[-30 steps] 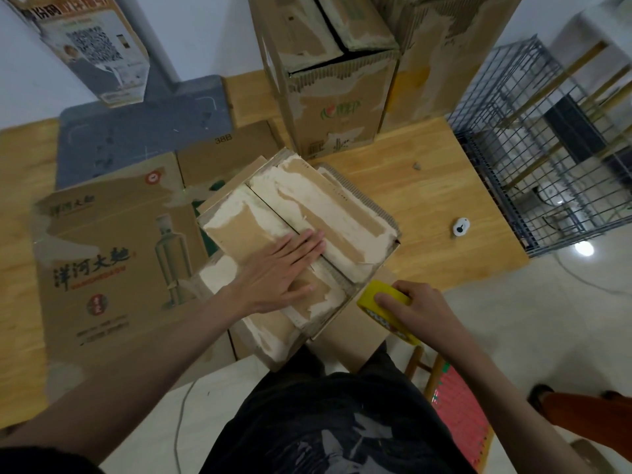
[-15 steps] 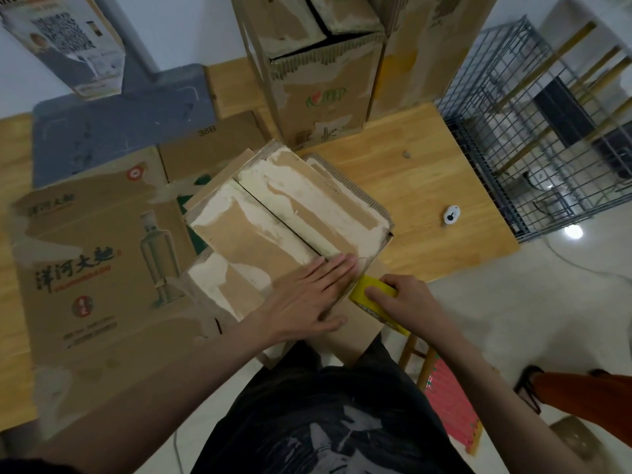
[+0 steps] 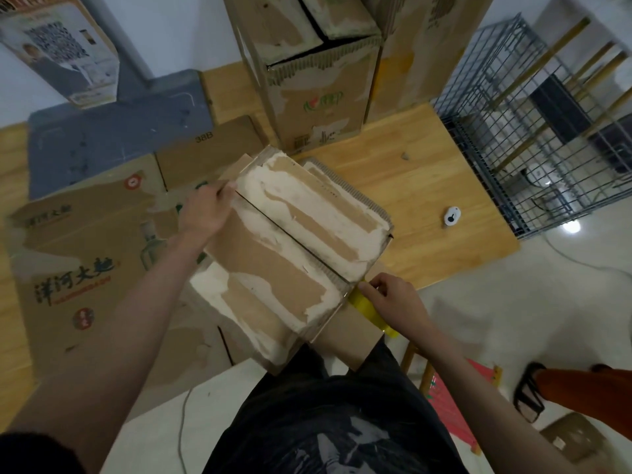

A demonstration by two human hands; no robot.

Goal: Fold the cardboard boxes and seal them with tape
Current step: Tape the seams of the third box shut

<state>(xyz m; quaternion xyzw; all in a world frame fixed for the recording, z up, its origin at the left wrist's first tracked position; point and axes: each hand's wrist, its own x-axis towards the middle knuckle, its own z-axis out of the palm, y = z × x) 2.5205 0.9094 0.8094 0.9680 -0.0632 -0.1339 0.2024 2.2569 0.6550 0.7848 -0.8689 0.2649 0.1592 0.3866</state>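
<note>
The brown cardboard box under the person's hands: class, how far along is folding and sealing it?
Done: the brown cardboard box has both top flaps folded shut, meeting at a dark centre seam. In hand: the left hand holds the far end; the right hand grips the yellow tape roll at the near end. Left: no tape visibly covers the seam.

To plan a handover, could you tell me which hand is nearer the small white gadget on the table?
Right hand, just below-left of the gadget; left hand sits across the box.

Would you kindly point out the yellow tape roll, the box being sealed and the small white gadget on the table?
yellow tape roll [image 3: 367, 306], head view, exposed side.
box [image 3: 273, 265], head view, left top flap.
white gadget [image 3: 452, 215], head view, centre.
</note>
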